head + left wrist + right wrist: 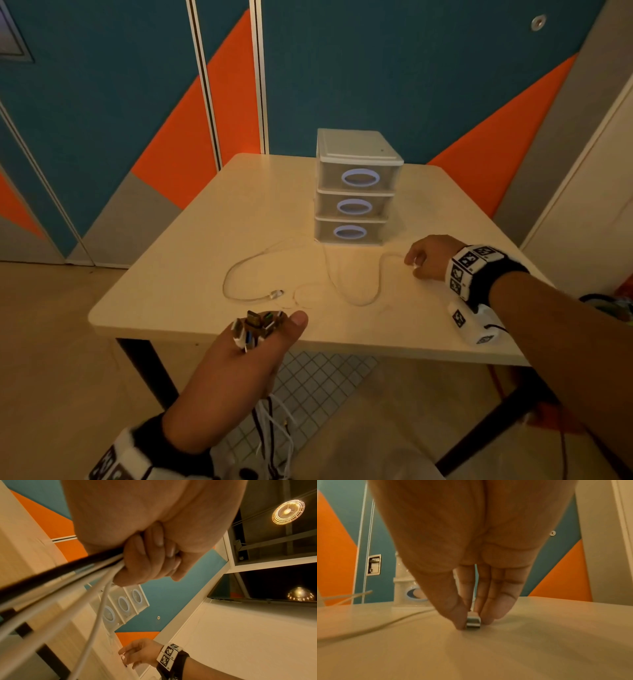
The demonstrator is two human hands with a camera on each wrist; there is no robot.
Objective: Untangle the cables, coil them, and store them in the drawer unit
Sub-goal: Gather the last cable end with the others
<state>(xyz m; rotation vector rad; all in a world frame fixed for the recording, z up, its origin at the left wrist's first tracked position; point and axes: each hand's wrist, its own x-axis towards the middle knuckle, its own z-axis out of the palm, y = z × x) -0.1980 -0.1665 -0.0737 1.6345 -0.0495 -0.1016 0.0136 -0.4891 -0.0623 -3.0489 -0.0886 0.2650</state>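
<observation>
My left hand (253,346) grips a bundle of cable plugs (258,325) just off the table's near edge; black and white cable lengths (274,431) hang below it, and in the left wrist view its fingers (147,555) curl round those cables (72,577). On the table a white cable (356,294) lies in loose loops, one metal plug (276,293) free. My right hand (428,257) pinches the cable's other plug (473,621) against the tabletop, right of the white three-drawer unit (356,188), whose drawers stand closed.
The pale table (191,240) stands against a blue and orange wall. A thin second strand (308,291) curls near the free plug. A white tiled mat (318,383) lies on the floor under the table, and a red cord (561,442) hangs at the right.
</observation>
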